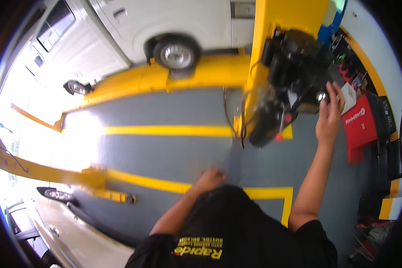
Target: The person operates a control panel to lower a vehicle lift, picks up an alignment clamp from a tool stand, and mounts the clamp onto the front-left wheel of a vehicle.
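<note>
My right hand (329,112) is raised at the black motor unit (295,58) bolted to a yellow lift post (272,27). Its fingers are spread, and the fingertips are by a small round silver control (321,96) on the unit's right side. I cannot tell if they touch it. Nothing is gripped in that hand. My left hand (210,177) hangs low in front of my body with the fingers curled in and holds nothing I can see; it is blurred. Black hoses and a red knob (288,117) hang under the unit.
A white van (165,22) stands on the lift behind the post, with its wheel (176,53) above a yellow ramp (201,73). A red tool cart (359,123) is on the right. Yellow lines (165,130) cross the grey floor. A yellow lift arm (40,172) and another car (67,232) are at lower left.
</note>
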### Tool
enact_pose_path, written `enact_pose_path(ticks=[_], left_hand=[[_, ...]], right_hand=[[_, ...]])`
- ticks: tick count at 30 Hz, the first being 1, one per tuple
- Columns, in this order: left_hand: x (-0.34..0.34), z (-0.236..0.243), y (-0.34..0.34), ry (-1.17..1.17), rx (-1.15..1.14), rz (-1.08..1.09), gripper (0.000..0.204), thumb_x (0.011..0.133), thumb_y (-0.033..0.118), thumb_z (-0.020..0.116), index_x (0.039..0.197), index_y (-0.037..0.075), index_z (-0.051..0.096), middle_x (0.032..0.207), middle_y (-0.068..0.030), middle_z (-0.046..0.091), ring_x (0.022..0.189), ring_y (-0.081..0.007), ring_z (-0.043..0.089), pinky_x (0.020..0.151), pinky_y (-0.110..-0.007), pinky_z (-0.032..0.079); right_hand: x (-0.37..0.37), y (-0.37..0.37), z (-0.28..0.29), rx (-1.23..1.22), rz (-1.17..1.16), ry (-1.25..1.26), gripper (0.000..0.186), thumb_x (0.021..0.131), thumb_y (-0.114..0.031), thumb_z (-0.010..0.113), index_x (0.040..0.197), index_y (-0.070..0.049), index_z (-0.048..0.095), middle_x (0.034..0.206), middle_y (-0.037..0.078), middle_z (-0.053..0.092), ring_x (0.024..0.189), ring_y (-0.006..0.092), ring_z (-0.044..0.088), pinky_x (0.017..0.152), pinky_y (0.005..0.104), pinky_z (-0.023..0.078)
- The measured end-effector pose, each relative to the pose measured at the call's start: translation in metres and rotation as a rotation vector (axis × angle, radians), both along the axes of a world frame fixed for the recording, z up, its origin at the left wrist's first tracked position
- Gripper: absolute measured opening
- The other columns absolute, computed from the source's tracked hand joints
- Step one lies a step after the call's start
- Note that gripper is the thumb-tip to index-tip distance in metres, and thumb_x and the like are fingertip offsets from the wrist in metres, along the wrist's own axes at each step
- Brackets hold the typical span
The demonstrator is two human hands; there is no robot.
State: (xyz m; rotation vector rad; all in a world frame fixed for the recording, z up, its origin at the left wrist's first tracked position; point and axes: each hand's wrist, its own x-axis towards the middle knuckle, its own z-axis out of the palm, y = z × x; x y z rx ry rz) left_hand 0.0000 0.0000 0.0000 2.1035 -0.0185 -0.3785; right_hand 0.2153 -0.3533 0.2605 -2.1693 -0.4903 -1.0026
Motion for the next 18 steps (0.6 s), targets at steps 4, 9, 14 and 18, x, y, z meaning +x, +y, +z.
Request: enact_pose_path(ticks=[4, 9, 14, 18], left_hand=[[0.013, 0.012, 0.030, 0.156, -0.010, 0.071, 0.032, 0.095, 0.028, 0.066, 0.112, 0.001, 0.066, 0.098, -0.0119, 0.071, 0.093, -0.0205, 0.067, 0.085, -0.035, 0.052], [-0.005, -0.012, -0.004, 0.176, -0.078, 0.022, 0.032, 0.095, 0.028, 0.066, 0.113, 0.001, 0.066, 0.099, -0.0108, 0.072, 0.092, -0.0191, 0.067, 0.082, -0.035, 0.052], [0.023, 0.030, -0.011, 0.131, -0.064, 0.045, 0.031, 0.094, 0.027, 0.066, 0.114, 0.003, 0.067, 0.101, -0.0132, 0.071, 0.092, -0.0223, 0.067, 0.084, -0.036, 0.053], [0.045, 0.047, -0.014, 0.002, -0.036, 0.019, 0.028, 0.094, 0.025, 0.067, 0.112, 0.004, 0.067, 0.102, -0.0138, 0.071, 0.093, -0.0228, 0.067, 0.086, -0.036, 0.052]], right_hand=[[0.009, 0.007, 0.016, 0.033, -0.014, -0.072, 0.047, 0.103, -0.024, 0.049, 0.147, -0.010, 0.044, 0.148, 0.015, 0.039, 0.137, 0.0320, 0.040, 0.114, 0.0435, 0.033], [-0.004, -0.007, 0.026, -0.052, 0.014, -0.036, 0.047, 0.102, -0.022, 0.047, 0.146, -0.006, 0.043, 0.148, 0.016, 0.038, 0.138, 0.0338, 0.038, 0.114, 0.0438, 0.032], [-0.004, 0.006, 0.025, 0.019, 0.004, -0.046, 0.042, 0.099, -0.017, 0.049, 0.139, -0.004, 0.049, 0.142, 0.018, 0.044, 0.132, 0.0365, 0.043, 0.112, 0.0438, 0.033], [-0.008, 0.004, 0.025, 0.019, 0.002, -0.054, 0.040, 0.100, -0.019, 0.049, 0.137, -0.003, 0.050, 0.140, 0.018, 0.045, 0.131, 0.0364, 0.043, 0.111, 0.0435, 0.034]])
